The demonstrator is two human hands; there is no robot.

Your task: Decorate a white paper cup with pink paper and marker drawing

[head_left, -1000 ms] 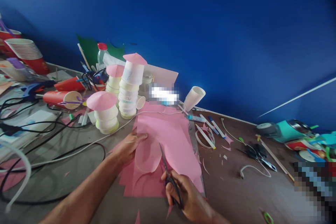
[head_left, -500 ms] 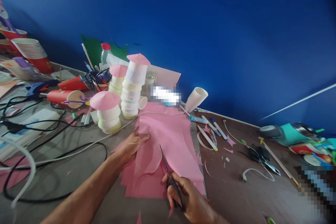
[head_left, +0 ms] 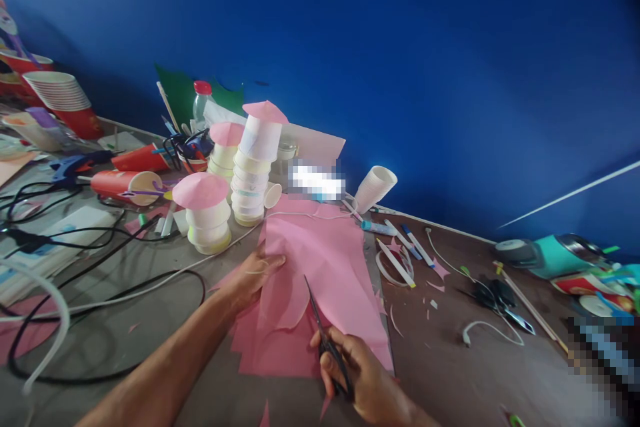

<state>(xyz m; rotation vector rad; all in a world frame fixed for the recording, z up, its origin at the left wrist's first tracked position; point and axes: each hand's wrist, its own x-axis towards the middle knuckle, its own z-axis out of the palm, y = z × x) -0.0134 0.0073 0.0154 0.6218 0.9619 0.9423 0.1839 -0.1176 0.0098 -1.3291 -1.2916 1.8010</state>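
Observation:
A sheet of pink paper [head_left: 320, 247] lies over more pink sheets on the table, with a curved cut running up from its near edge. My right hand [head_left: 357, 367] grips black scissors [head_left: 316, 313] by the handles; their blades reach into the cut, tips pointing away from me. On the sheet's left edge, my left hand [head_left: 257, 273] pinches the paper between thumb and fingers, the fingers partly hidden beneath it. Just beyond that hand stand towers of white paper cups [head_left: 249, 187] topped with pink paper cones [head_left: 200, 191].
White cups [head_left: 376, 188] are nested by the blue wall. Markers [head_left: 417, 245] and paper scraps lie to the right, with a teal bottle [head_left: 563, 255] farther off. Red cups [head_left: 123, 187], a glue gun [head_left: 75, 168] and tangled cables [head_left: 165, 283] spread on the left. A white cable [head_left: 310, 215] crosses the pink paper.
Almost nothing differs. Both hands and the scissors keep their places on the pink paper; the whole view has shifted very slightly.

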